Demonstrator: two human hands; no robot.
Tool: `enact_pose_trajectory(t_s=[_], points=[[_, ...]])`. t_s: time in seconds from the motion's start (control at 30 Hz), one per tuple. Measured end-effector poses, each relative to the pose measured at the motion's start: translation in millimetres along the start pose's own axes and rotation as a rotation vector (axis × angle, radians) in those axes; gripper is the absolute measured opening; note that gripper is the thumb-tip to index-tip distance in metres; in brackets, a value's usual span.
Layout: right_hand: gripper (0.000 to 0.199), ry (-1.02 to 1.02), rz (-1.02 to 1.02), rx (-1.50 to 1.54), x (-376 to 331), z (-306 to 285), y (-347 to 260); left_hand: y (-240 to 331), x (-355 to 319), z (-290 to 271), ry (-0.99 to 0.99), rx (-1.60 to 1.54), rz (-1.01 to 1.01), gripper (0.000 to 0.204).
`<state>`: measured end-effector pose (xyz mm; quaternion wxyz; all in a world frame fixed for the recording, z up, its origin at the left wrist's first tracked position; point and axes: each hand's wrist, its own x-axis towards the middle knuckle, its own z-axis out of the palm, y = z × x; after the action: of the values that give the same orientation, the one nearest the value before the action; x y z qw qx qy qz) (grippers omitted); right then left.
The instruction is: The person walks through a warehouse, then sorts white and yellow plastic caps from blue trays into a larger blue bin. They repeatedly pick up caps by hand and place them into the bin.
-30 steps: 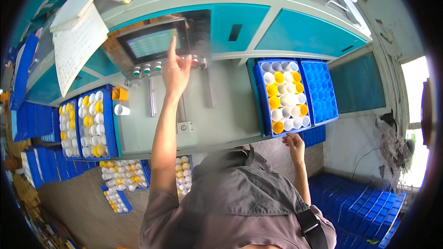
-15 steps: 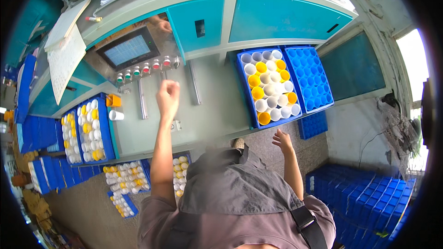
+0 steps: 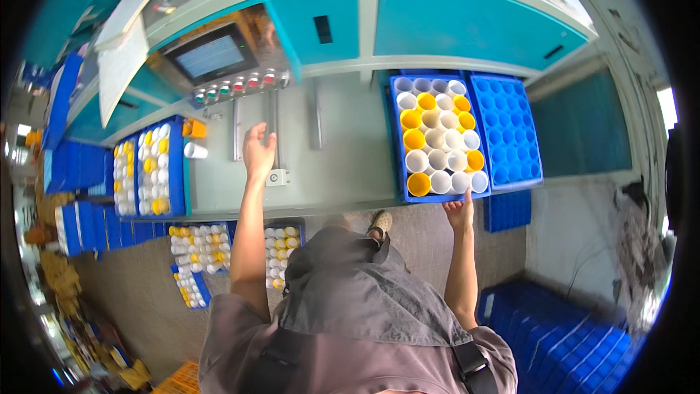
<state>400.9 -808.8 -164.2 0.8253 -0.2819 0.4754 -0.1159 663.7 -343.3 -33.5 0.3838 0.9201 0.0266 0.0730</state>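
Note:
My left hand [image 3: 258, 152] is raised over the grey-green worktop [image 3: 350, 168], its fingers apart and nothing in them. It hovers beside a metal rail [image 3: 273, 113] and a small white box with a round dark button [image 3: 277, 177]. At the right, a blue tray [image 3: 410, 198] is filled with white and yellow cups, their mouths up. My right hand [image 3: 459, 211] is at this tray's near right edge, thumb up over the rim and fingers bent below it. A white cup [image 3: 478, 181] stands just behind that thumb.
A blue tray with round pockets [image 3: 507, 131] adjoins the cup tray. Behind the worktop are a control screen [image 3: 211, 56] and several coloured buttons. One white cup [image 3: 195, 151] lies near an orange box [image 3: 195, 128]. Stacked blue trays [image 3: 561, 339] stand at the lower right.
My right hand has moved up to the cup tray's near edge. My left hand has opened from a closed curl and drawn back a little. The whole view has shifted.

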Motion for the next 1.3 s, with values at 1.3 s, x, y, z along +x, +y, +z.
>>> enact_pose_trajectory(t_s=[1.3], points=[[0.049, 1.454, 0.352, 0.222, 425, -229, 158, -58, 149, 874, -1.241, 0.140, -0.336, 0.035]])
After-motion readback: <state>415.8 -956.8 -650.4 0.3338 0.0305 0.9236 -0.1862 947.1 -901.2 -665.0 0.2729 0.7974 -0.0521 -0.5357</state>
